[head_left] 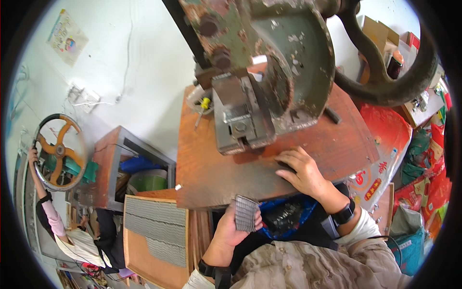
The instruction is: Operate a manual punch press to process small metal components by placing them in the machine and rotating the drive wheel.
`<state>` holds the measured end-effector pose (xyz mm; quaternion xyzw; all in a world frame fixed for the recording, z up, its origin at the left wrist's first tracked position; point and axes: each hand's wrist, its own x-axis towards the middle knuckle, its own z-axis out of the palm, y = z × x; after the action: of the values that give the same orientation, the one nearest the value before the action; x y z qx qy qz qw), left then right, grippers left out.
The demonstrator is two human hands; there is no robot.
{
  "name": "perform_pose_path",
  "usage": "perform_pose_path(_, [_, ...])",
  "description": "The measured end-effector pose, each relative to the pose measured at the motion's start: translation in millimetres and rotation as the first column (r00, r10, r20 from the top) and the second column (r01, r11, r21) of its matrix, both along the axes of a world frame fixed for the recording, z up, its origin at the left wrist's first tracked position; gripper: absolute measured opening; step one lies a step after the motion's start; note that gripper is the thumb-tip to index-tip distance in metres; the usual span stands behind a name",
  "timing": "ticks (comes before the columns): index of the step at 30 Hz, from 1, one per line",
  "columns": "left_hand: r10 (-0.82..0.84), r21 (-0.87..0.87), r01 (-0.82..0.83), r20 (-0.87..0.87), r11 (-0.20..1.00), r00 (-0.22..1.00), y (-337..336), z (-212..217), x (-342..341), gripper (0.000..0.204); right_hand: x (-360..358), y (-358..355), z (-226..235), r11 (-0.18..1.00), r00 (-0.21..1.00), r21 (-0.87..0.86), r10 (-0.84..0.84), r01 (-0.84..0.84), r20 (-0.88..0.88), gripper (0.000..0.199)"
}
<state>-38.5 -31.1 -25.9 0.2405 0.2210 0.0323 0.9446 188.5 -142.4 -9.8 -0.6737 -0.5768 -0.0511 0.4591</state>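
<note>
My left hand [232,228] grips a small block of thin grey metal strips [246,213], ribbed on its face, just off the front edge of the wooden bench top [211,178]. On the bench, my right hand [308,176] rests with bent fingers and the thumb apart; a dark patch shows between them, and whether it is a thing or a shadow I cannot tell. Beyond it stands a worn green hand press [293,58], with a steel die block [240,118] at its foot. Both wrists carry dark bands.
At left, a wooden tray [159,269] holds rows of grey strips [156,221]. A yellow-handled screwdriver [205,103] lies by the die block. The press's thick curved handle [385,94] reaches right, above red bags [385,125]. Another person's arm [41,180] reaches to a handwheel [59,150].
</note>
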Motion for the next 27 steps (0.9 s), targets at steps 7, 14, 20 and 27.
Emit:
perform_pose_path(7, [0.359,0.925,0.352,-0.283,-0.145,0.89,-31,-97,-15,0.036,-12,5,2,1.0,0.994,-0.016,-0.011,0.013,0.113,0.027])
perform_pose_path(14, [0.972,0.796,0.566,0.117,-0.215,0.204,91,-39,-249,0.026,-17,-5,6,0.998,0.998,-0.07,-0.001,0.006,0.068,0.023])
perform_pose_path(20, [0.865,0.891,0.39,-0.372,0.231,0.336,137,-53,-362,0.038,-23,1,8,0.993,0.996,-0.118,-0.017,0.028,0.091,0.019])
perform_pose_path(27, [0.698,0.877,0.236,-0.476,0.418,0.535,160,-50,-386,0.048,-29,6,10,0.987,0.988,-0.144,-0.042,0.064,0.149,0.018])
